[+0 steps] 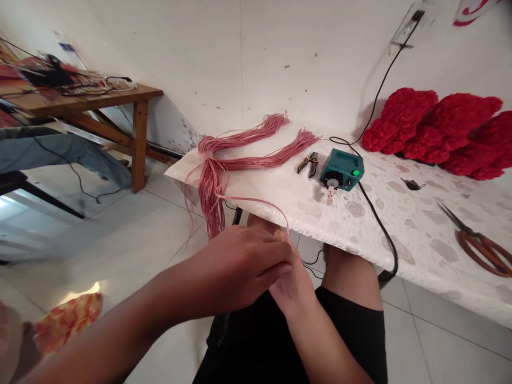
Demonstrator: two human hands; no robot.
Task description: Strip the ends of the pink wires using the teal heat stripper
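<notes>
at the near edge of the white patterned desk (316, 213), low above the wearer's lap, the left hand (240, 264) meets the right hand (291, 288). the left one reaches over from the left, its fingers bent and drawn together across the other; its fingertips are partly hidden, so i cannot tell what they pinch. the right one points up and slightly left, closed narrow, with a pink strand (260, 200) running in among its fingers. that strand leaves the pink bundle (210, 184), runs rightward nearly level along the near edge, then curves down toward the wearer, its last part aimed at the hands.

the bundle lies at the desk's left end. two of its tails stretch out, long axes slanting right and away toward the wall (280, 64), frayed tips farthest out; the rest drops over the edge, hanging toward the floor (132, 234). right of the tails lie black-and-orange pliers (312, 157), handles toward the wearer, and just beside them a teal machine (343, 159) with a bright green knob (356, 173). farther right, brown-handled scissors (474, 234) lie with blades aimed up and left, and red fluffy shapes (400, 120) sit near the wall.
</notes>
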